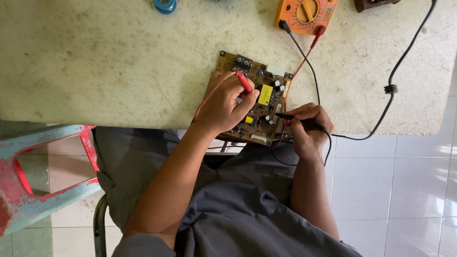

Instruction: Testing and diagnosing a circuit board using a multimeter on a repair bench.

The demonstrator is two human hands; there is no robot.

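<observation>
From overhead, the left hand (223, 107) pinches a red probe (244, 81) against a brown circuit board (257, 102) lying at the near edge of the worn table (95, 62). The right hand (309, 124) grips a black probe (297, 119), tip on the board. 2 leads run to an orange multimeter (305, 14).
</observation>
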